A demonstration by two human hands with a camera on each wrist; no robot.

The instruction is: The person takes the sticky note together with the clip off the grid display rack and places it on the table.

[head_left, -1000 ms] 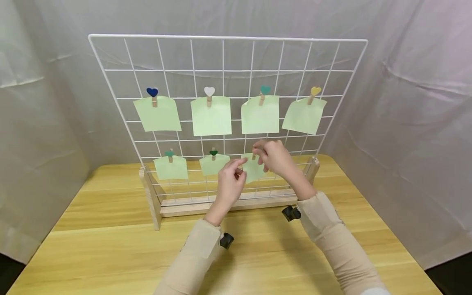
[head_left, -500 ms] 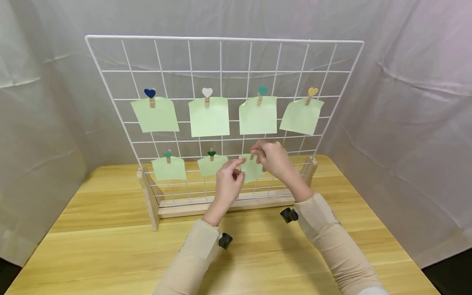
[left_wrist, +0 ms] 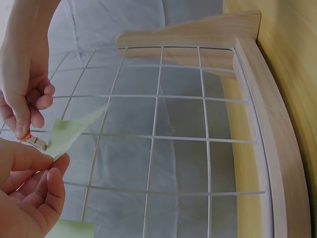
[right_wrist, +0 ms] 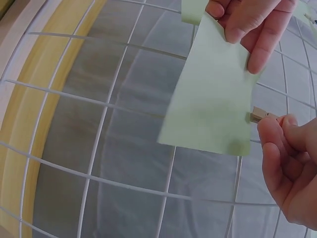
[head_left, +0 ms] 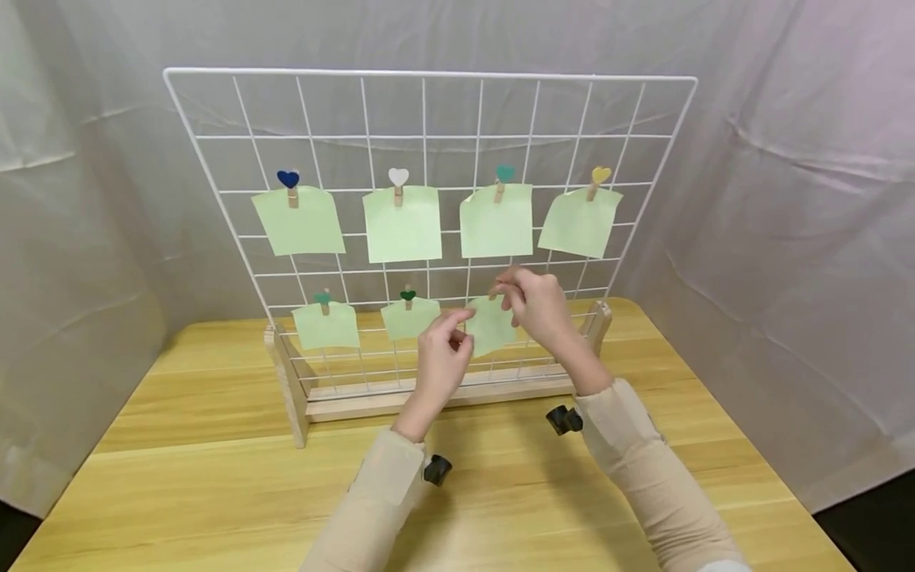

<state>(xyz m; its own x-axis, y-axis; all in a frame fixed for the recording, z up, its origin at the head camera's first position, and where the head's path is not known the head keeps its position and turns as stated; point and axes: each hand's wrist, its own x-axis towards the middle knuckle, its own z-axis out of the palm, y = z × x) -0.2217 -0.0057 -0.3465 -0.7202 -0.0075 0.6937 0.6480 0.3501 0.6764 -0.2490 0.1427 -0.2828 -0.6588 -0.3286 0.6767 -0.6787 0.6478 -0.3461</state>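
Observation:
My left hand (head_left: 445, 353) pinches the left edge of a pale green paper note (right_wrist: 213, 94) between thumb and fingers. At the note's top edge, my right hand (head_left: 536, 306) pinches a small wooden clothespin (right_wrist: 258, 114) between thumb and forefinger. A bit of orange shows on the clothespin (left_wrist: 37, 142) under the right fingertips in the left wrist view. The note hangs in front of the white wire grid (head_left: 425, 135), at the lower row. Just left of my left hand, another green note (head_left: 407, 318) hangs from a clothespin with a dark green heart (head_left: 408, 295).
Several green notes hang above, under blue (head_left: 288, 179), white (head_left: 398, 176), teal (head_left: 504, 172) and yellow (head_left: 601, 174) heart clothespins. One more note (head_left: 325, 326) hangs lower left. The grid stands in a wooden base (head_left: 357, 407) on a wood-grain table (head_left: 214, 500). Grey cloth (head_left: 808, 238) surrounds it.
The view has shifted slightly, so the grid sits a little further left. My right hand has moved slightly right and up relative to the grid, still pinching the clothespin; the left hand keeps its hold.

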